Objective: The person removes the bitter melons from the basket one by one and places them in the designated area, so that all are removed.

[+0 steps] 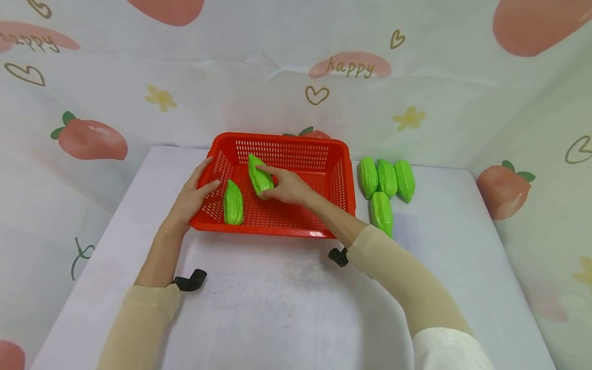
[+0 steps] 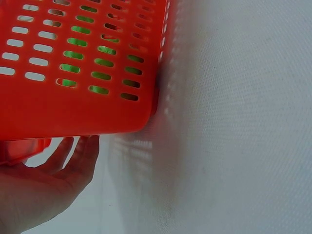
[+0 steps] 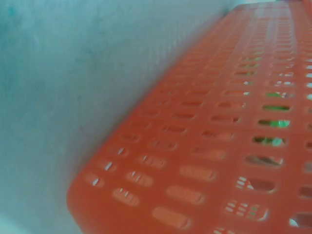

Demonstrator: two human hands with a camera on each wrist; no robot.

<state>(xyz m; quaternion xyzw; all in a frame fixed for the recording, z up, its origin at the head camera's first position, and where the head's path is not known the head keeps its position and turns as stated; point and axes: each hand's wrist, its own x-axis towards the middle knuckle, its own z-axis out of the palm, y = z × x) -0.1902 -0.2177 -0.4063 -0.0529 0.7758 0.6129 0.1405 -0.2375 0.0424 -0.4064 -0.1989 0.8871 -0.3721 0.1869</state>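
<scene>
Head view: red plastic basket (image 1: 287, 230) on a pale surface (image 1: 259, 313), near the patterned backdrop (image 1: 277, 97). Right hand (image 1: 289, 186) is inside the basket, thumb and fingers pinching 1 green star fruit (image 1: 259, 177) left of the middle; whether that fruit touches the basket floor cannot be told. Another star fruit (image 1: 233, 203) lies in the basket beside the left end wall, pointed tip toward the backdrop. Left hand (image 1: 187, 201) holds the left end of the basket, thumb over the rim and fingers along the outside. Outside, to the right, 4 loose star fruit (image 1: 387, 178) lie on the surface: 3 side by side, 1 nearer the wearer.

Left wrist view: slotted basket wall, with green visible through several slots. Left hand's fingers are bent against the basket's rim.

Right wrist view: blurred; slotted long wall, green showing through some slots. Hand state cannot be told from this angle.
</scene>
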